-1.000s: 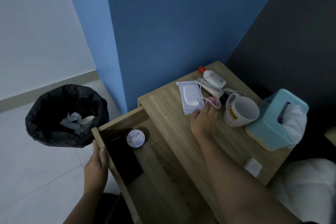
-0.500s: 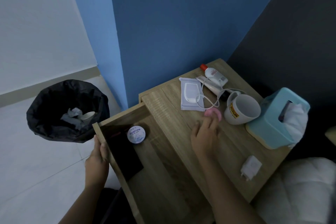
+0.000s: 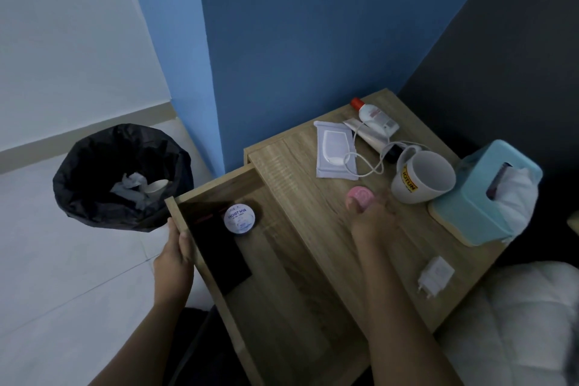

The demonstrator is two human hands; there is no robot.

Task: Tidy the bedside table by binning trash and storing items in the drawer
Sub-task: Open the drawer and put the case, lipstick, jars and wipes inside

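Left hand grips the front edge of the open drawer. Inside, a round white-lidded jar sits beside a dark flat slab, possibly a phone, too dim to tell. Right hand, blurred, pinches a small pink pot over the tabletop, just beside the white mug. The black-lined bin stands to the left, crumpled paper inside.

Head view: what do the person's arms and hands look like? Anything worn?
No sleeves: left forearm and right forearm are bare to the frame edge. No gloves, watch or wristband on the left hand or right hand; the right is motion-blurred, so rings cannot be told.
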